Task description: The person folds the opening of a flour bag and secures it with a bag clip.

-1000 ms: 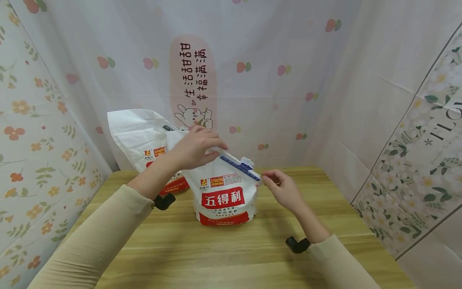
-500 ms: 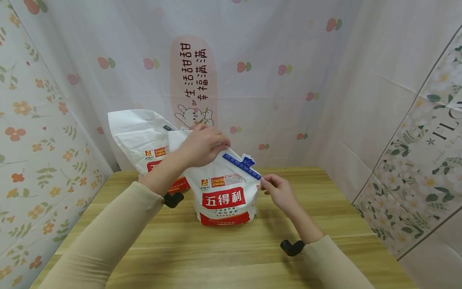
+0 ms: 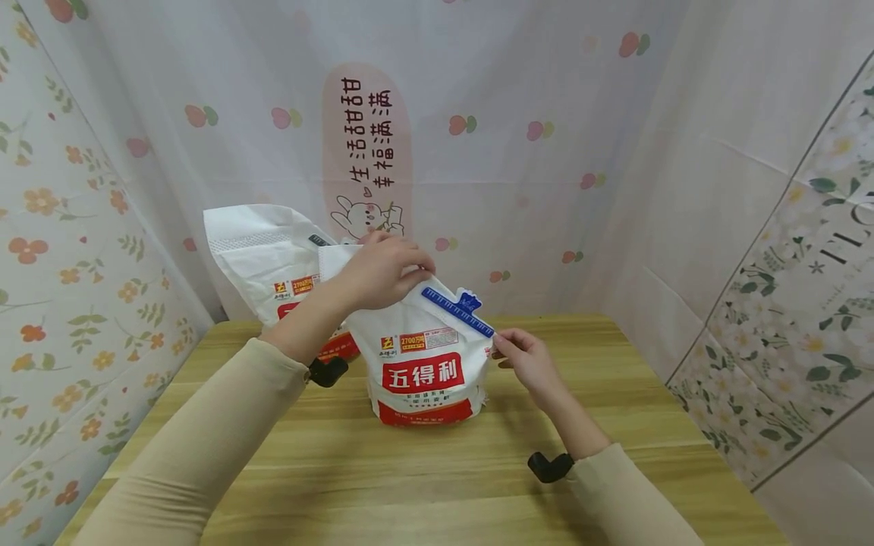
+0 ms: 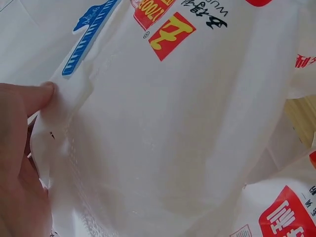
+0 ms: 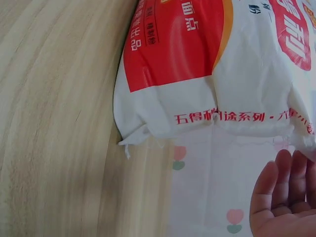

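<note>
A white flour bag with red printing stands upright on the table, its top edge sloping down to the right. A blue bag clip lies along the right part of that edge. My left hand grips the folded top to the left of the clip. In the left wrist view, the thumb of my left hand presses the fabric just below the clip's end. My right hand pinches the bag's upper right corner, at the clip's lower end. Curled fingers of my right hand show by that corner in the right wrist view.
Behind and to the left stands a second white flour bag, its open-looking top flared upward and a dark clip on it. The wooden table ends at a printed curtain at the back.
The clip has turned so that its blue face shows fully toward me. My left hand has shifted slightly right along the bag's top; my right hand stays at the corner.
</note>
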Action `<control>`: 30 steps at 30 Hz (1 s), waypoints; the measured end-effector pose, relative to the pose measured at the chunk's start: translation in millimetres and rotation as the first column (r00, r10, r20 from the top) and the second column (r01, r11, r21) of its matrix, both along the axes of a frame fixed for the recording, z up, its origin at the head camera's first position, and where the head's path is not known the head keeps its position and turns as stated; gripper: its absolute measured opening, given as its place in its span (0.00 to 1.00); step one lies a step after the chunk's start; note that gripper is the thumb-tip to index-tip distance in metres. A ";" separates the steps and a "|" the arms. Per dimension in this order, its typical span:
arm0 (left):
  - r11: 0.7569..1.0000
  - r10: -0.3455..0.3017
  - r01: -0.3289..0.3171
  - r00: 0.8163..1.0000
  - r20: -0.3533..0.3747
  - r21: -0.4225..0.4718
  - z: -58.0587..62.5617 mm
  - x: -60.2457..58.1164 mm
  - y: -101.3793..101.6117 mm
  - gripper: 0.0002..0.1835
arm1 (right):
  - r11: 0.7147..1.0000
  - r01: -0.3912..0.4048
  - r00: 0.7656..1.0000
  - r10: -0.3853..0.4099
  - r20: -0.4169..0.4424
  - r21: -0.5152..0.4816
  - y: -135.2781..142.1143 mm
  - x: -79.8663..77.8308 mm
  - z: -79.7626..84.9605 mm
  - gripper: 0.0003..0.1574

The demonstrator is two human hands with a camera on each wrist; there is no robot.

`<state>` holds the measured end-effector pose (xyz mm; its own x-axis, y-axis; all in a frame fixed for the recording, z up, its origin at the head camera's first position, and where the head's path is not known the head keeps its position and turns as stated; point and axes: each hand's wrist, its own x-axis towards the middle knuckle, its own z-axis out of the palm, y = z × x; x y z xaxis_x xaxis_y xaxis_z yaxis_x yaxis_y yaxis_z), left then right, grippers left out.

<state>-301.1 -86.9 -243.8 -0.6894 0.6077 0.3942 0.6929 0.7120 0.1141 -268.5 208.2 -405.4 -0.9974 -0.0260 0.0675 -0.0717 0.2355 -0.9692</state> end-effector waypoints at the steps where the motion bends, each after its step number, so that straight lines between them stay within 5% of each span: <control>1: 1.000 0.000 0.000 1.000 0.003 0.002 0.3 0.0 -0.4 0.11 | 1.000 -0.001 1.000 0.001 -0.010 0.006 0.6 0.0 0.1 0.21; 11: 0.999 0.023 -0.024 0.999 -0.025 -0.023 -1.2 -0.4 3.8 0.11 | 0.997 -0.014 1.000 0.014 0.006 0.072 -1.5 -0.7 0.9 0.21; 22: 0.994 0.101 -0.101 0.995 0.005 0.051 6.5 1.6 -23.8 0.21 | 0.998 -0.019 0.998 0.022 -0.052 0.062 1.3 4.1 0.4 0.22; 30: 0.994 0.043 -0.037 0.998 -0.054 0.107 7.1 -1.9 -19.0 0.10 | 0.997 0.007 0.998 -0.002 -0.061 0.072 -1.2 3.5 -1.3 0.21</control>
